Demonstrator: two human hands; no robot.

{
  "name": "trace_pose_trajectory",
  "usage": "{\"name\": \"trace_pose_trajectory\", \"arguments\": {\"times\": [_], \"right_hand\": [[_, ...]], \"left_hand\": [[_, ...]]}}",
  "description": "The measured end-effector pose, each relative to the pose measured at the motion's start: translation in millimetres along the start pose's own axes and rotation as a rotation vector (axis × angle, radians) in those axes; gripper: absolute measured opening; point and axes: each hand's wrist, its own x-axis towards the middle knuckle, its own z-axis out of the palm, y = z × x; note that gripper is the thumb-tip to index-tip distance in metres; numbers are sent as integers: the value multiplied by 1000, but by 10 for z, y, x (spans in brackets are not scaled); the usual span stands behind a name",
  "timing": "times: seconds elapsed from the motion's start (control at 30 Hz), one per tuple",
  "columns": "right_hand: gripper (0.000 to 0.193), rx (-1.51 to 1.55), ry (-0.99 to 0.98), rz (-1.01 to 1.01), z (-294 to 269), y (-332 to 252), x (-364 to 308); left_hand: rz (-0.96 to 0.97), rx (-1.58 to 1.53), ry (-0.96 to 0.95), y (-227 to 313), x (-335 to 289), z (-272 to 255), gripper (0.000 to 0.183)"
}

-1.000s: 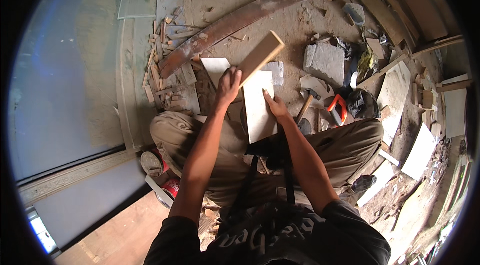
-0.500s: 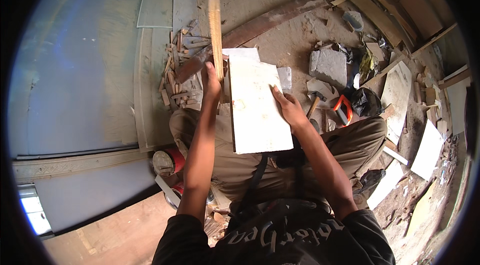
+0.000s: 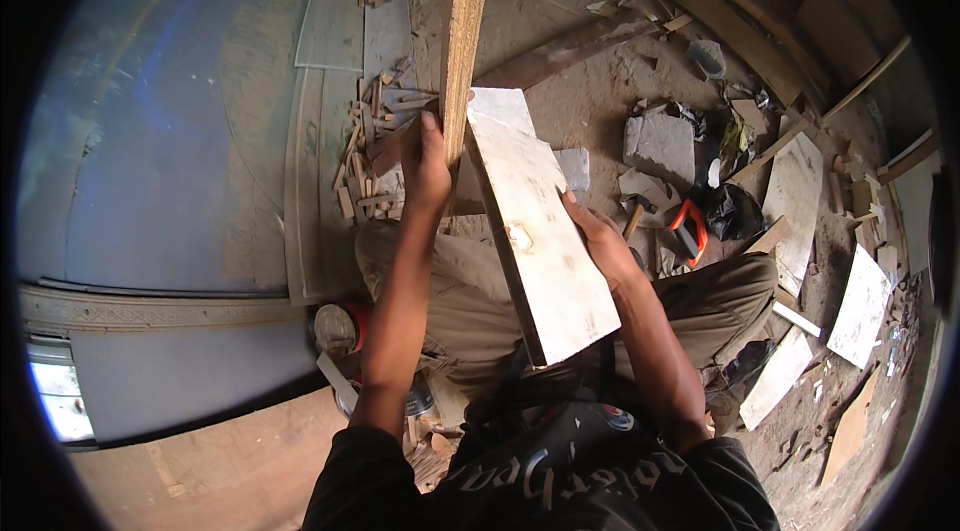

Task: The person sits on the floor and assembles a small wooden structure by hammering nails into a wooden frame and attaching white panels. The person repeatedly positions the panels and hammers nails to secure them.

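My left hand is closed around a plywood strip that stands nearly upright, its layered edge facing me. A pale wooden board with a knot mark slants over my lap, its lower end toward my chest. My right hand grips that board by its right edge, thumb along the side and fingers hidden underneath. The strip's lower part meets or overlaps the board's upper left edge; whether they are joined I cannot tell. Behind the board's far end shows another pale flat piece.
Right of my knees lie a hammer, an orange-handled tool, a grey block and a black plastic bag. Wood offcuts are heaped on the left, beside large grey panels. A tin stands by my left leg.
The pale board has tilted, its near end swinging right and closer to my chest. The plywood strip has shifted right and up, showing more of its edge. Both hands keep their hold.
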Motion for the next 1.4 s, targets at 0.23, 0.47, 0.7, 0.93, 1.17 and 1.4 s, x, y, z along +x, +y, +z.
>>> {"name": "trace_pose_trajectory", "arguments": {"times": [0.23,0.47,0.7,0.93,1.17,1.4], "right_hand": [[56,22,0,5,-7,-58,-94],[51,40,-22,-39,-52,-54,-101],[42,2,9,-58,-59,-105,-151],[60,-165,74,-82,-35,-165,-251],[48,-343,227,-217,189,-330,-444],[69,-580,215,-145,70,-449,-438]], "left_hand": [[35,-86,-79,96,4,26,64],[-8,-148,-139,143,3,32,64],[-1,-102,-110,89,-18,44,62],[8,-21,-91,86,-25,30,59],[-69,-32,-65,-332,-164,-111,55],[16,-131,-173,-474,-314,-37,77]]}}
